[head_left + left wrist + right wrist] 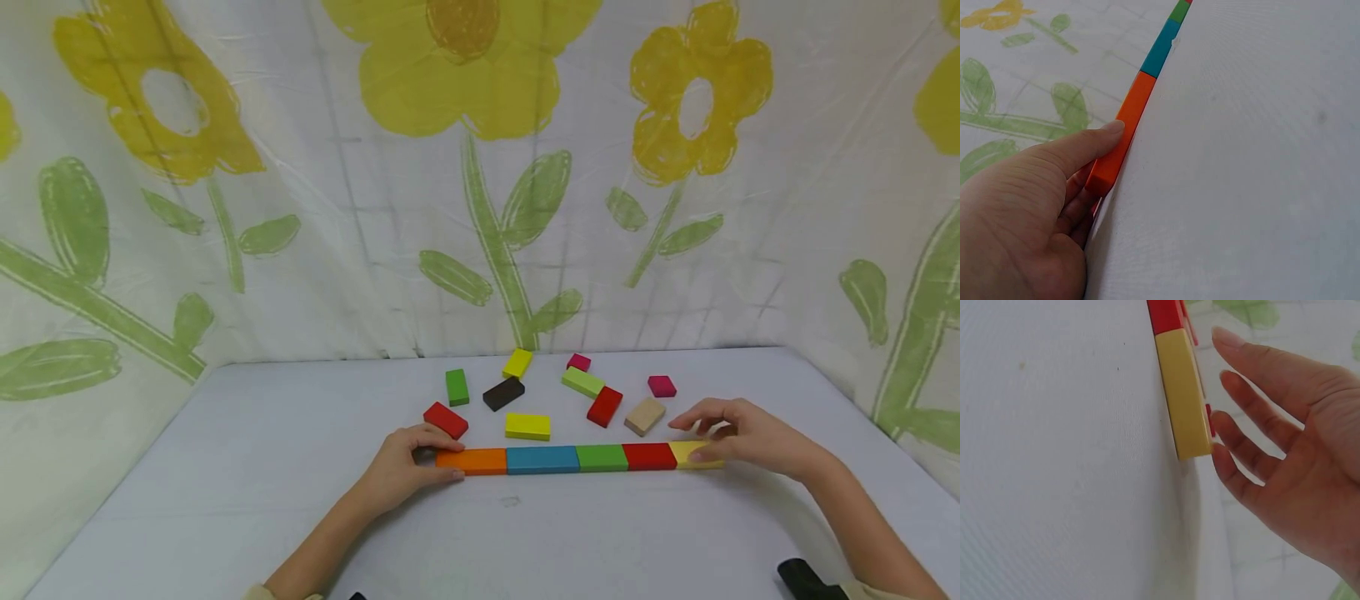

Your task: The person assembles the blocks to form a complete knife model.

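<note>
Five coloured blocks stand end to end in a straight row: an orange block (pixel 480 462), a blue block (pixel 542 459), a green block (pixel 602 457), a red block (pixel 649 456) and a pale yellow block (pixel 686 452). My left hand (pixel 401 467) pinches the orange block at the row's left end. In the left wrist view its thumb lies along the block's near face, with fingers behind. At the other end, my right hand (pixel 750 440) hovers by the pale yellow block. The right wrist view shows its fingers loosely spread and gripping nothing.
Loose blocks lie behind the row, including a red block (pixel 446 420), a yellow block (pixel 527 426), a black block (pixel 503 393) and a natural wood block (pixel 645 416). A flower-printed curtain (pixel 330 275) hangs behind the white table (pixel 300 433).
</note>
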Demonstrator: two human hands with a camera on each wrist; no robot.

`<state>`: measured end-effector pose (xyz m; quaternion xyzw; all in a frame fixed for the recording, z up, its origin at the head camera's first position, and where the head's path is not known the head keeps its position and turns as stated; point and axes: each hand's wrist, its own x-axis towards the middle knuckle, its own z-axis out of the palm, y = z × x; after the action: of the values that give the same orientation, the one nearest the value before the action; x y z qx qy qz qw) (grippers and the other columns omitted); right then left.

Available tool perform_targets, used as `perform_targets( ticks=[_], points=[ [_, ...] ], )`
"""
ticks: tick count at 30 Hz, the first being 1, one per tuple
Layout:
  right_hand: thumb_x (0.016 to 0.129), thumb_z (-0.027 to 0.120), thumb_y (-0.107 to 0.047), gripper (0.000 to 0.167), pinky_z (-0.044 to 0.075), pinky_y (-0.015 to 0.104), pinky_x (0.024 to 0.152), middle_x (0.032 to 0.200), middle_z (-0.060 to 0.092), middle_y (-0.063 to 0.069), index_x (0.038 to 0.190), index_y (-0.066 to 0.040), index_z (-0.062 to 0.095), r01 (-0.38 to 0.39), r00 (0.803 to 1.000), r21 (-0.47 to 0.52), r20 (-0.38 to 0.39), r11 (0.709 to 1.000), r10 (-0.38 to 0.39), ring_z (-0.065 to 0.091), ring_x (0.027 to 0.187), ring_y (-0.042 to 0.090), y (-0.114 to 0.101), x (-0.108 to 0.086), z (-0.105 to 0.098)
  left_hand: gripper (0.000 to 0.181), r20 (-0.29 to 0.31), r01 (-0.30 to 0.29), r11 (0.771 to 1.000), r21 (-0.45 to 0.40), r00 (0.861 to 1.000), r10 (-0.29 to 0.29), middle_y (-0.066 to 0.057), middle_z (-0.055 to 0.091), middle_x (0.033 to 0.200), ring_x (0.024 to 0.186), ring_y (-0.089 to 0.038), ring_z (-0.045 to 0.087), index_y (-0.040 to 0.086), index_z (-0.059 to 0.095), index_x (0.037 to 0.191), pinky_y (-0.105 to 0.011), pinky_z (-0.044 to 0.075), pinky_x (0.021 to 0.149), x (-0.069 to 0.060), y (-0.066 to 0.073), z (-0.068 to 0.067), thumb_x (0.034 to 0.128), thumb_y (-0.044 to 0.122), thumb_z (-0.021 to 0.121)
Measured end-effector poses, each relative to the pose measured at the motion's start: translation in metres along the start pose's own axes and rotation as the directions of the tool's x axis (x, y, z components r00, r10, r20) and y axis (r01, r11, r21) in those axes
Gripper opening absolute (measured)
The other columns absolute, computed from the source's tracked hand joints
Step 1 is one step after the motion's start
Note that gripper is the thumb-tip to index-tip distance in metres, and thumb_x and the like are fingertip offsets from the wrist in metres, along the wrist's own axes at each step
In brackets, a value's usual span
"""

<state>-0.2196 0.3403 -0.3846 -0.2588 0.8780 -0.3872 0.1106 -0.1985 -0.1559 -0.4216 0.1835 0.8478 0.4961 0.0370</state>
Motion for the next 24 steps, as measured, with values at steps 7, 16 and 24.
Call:
perform_targets(
  ticks=[7,16,24],
  points=[
    [0.095,0.077,-0.013,0.032,0.056,0.022,0.085,0.119,0.072,0.008,0.126,-0.004,0.073,0.02,1.0,0.022,0.005,1.0,-0.021,0.062,0.102,0.009,-0.013,0.011,0.013,0.026,-0.003,-0.002,1.0,0.001,1.0,0.002,-0.001,0.075,0.114,0.113,-0.022,0.061,0.013,0.083,0.112,-0.031,0.052,0.098,0.0,-0.001,0.0,0.0873,0.017,0.088],
    [0.092,0.081,-0.017,0.031,0.055,0.022,0.088,0.121,0.072,0.009,0.122,-0.01,0.076,-0.04,0.998,0.051,0.048,0.998,0.038,0.057,0.108,0.0,-0.018,0.016,0.025,0.025,0.001,-0.004,1.0,-0.002,1.0,0.004,-0.002,0.075,0.115,0.112,-0.022,0.062,0.013,0.082,0.112,-0.03,0.051,0.098,0.0,0.0,0.0,0.0875,0.018,0.087],
    [0.093,0.081,-0.017,0.031,0.055,0.022,0.086,0.12,0.071,0.007,0.122,-0.012,0.077,-0.061,0.997,0.035,0.044,0.998,0.059,0.058,0.111,0.01,-0.015,0.018,0.028,0.026,-0.001,-0.005,1.0,0.016,1.0,0.005,-0.001,0.075,0.114,0.112,-0.022,0.062,0.013,0.083,0.112,-0.034,0.052,0.099,0.001,-0.002,0.0,0.0869,0.017,0.088]
  ],
)
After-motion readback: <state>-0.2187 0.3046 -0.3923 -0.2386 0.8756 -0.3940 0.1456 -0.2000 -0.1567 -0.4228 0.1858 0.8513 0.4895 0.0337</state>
